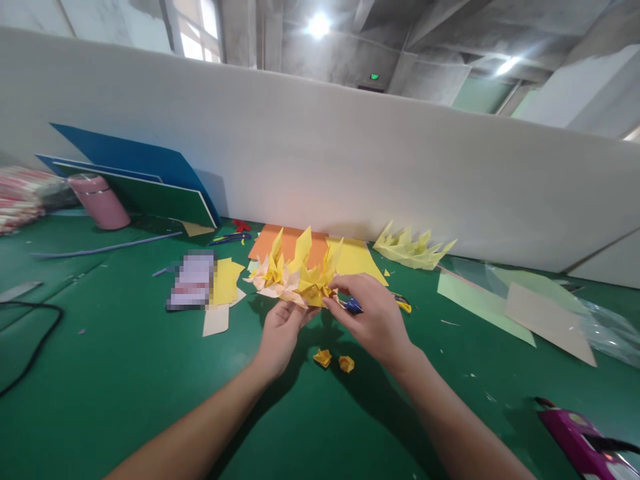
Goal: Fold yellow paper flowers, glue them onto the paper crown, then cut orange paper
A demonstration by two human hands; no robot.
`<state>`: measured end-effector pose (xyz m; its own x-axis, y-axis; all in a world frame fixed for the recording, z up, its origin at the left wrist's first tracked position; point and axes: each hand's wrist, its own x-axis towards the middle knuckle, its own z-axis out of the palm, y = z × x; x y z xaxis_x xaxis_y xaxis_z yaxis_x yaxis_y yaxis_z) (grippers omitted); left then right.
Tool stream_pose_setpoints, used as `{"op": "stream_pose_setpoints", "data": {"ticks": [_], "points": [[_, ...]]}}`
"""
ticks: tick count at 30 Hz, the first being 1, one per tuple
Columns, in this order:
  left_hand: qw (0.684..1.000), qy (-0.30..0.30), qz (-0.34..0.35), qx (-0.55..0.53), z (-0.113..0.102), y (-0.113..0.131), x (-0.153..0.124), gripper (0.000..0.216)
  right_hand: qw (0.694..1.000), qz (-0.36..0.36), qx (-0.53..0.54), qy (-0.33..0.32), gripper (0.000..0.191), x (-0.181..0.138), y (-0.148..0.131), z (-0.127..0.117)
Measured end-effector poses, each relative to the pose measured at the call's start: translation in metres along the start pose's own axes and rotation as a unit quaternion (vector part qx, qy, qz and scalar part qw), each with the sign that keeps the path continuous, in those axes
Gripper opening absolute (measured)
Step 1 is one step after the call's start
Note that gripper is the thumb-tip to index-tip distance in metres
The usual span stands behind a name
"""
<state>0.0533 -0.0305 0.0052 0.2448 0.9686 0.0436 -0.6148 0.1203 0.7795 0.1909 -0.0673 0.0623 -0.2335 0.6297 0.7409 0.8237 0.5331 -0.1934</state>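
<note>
We held the paper flowers (pixel 295 273) above the table (pixel 125 373), stretched left to right, with our left hand (pixel 280 333) gripping underneath the middle and our right hand (pixel 375 320) fingers pinching its right end.

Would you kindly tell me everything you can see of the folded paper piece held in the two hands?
The folded paper piece is a cluster of pointed, spiky folds, mostly bright yellow with pale cream sections at its left and lower side. It looks like thin craft paper, creased sharply, its tips pointing upward. It is held above the green table, the left hand gripping it from below and the right hand pinching its right end.
</note>
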Motion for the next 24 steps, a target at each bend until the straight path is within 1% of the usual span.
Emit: {"op": "stream_pose_setpoints", "data": {"ticks": [5,11,17,24], "points": [[1.000,0.002,0.003,-0.001,-0.001,-0.001,0.000,0.036,0.999,-0.037,0.000,-0.032,0.010,0.006,0.001,0.004],[1.000,0.004,-0.001,0.006,0.000,-0.001,0.001,0.035,0.994,-0.080,-0.036,-0.063,0.019,0.009,0.000,0.003],[1.000,0.016,-0.007,0.010,0.000,-0.001,0.001,0.033,0.995,-0.079,-0.017,-0.066,0.017,0.010,0.002,0.005],[0.999,0.032,-0.009,0.022,0.001,0.000,0.000,0.030,0.990,-0.089,-0.016,-0.108,0.018,0.015,0.004,0.003]]}}
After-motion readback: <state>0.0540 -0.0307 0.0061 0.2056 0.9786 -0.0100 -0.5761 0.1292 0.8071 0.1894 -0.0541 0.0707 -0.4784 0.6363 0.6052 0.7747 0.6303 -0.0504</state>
